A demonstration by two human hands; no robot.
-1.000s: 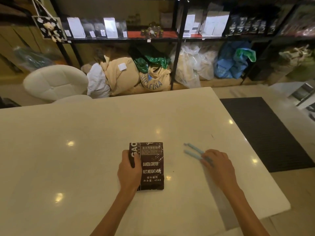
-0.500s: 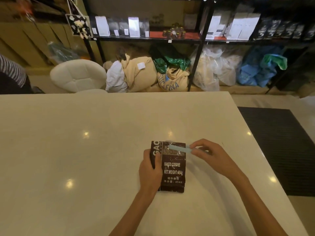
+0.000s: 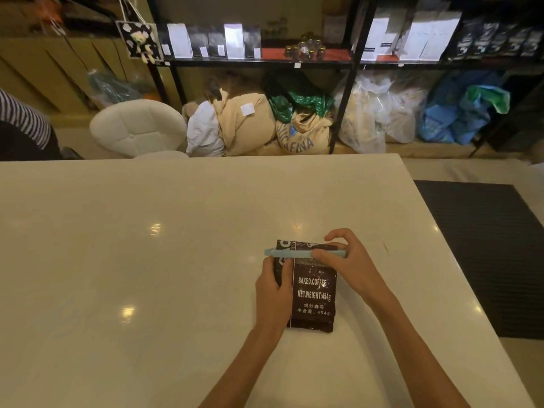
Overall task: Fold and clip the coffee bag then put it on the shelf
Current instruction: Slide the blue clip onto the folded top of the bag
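Crosswise, blue clip (image 3: 304, 253) over lengthwise coffee bag (image 3: 313, 293), top end away.

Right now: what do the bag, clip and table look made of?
Bag: dark glossy foil or plastic film, judging by crinkles and glints. Clip: pale blue, smooth, probably matte plastic. Table: cream polished stone or solid surface; it mirrors the ceiling lights.

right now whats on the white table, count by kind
coffee bag: 1
light blue bag clip: 1
hands: 2, the left hand on the bag's left edge, the right hand on the clip
total: 4 on the table
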